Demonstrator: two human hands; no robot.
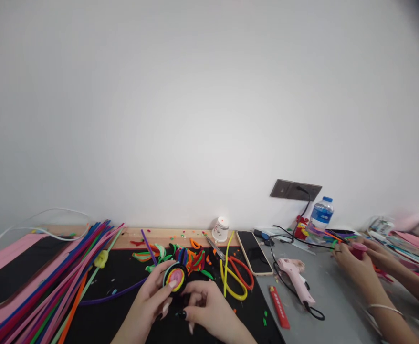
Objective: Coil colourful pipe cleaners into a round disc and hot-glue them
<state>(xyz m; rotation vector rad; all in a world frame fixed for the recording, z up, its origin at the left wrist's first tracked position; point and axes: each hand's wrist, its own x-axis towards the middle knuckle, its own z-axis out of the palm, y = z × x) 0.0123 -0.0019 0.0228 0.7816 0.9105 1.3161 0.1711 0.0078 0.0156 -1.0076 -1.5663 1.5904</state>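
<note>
The left hand (155,291) pinches a coiled pipe-cleaner disc (175,278), pink in the middle with yellow and black rings, between thumb and fingers above the black mat (123,310). The right hand (213,306) is just beside the disc, its fingers loosely curled; whether they pinch anything is too hard to see to tell.

A white wall (195,119) rises behind. At the left lies a long bundle of pipe cleaners (69,282) in blue, pink, purple, green and orange. On the right, a co-worker's hands (356,267) hold a small dark-pink object (359,250) above the grey surface (331,291). A smartphone (255,253) lies right of the scissors (216,248). Farther right is a pale pink hot glue gun (297,282), with a clear blue-capped water bottle (321,217) beyond it near the wall. A red box (279,307) lies near the glue gun. A white paper cup (220,229) stands upside down behind the scissors. Small green scraps (265,321) dot the mat.
</note>
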